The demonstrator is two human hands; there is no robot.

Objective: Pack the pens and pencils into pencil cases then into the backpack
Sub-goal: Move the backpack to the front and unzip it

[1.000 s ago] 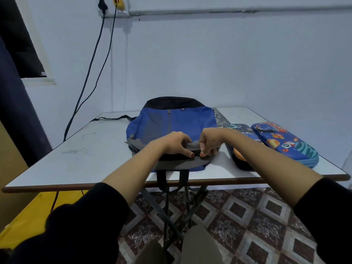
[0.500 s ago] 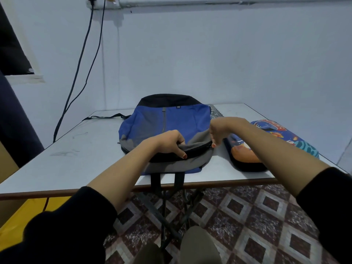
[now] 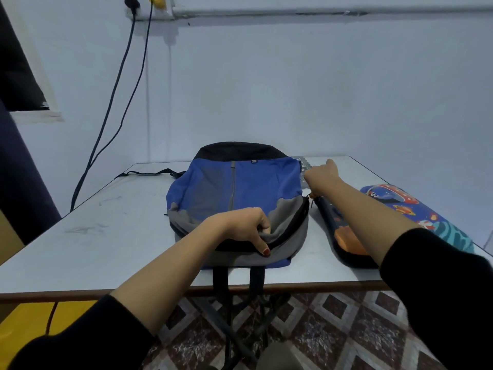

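Desk: a white-topped desk (image 3: 106, 236) with a brown front edge carries everything, standing over a patterned tile floor (image 3: 333, 329).
Backpack: a blue, grey and black fabric backpack (image 3: 240, 188) lies flat at the middle of the desk, its black straps hanging over the near edge. The zip along its grey near end is open around to the right corner.
Patterned case: a blue hard-shell pencil case printed with planets (image 3: 416, 212) lies near the desk's right edge, outside the backpack.
Dark case: a dark pencil case with an orange patch (image 3: 344, 236) lies between the backpack and the patterned case, partly hidden by the right forearm.
Left hand: the left hand (image 3: 245, 228) grips the grey flap at the zip opening, fingers (image 3: 262, 247) curled round the fabric.
Right hand: the right hand (image 3: 320, 174) is at the backpack's right side, fingers curled and thumb raised; whether it holds anything cannot be told.
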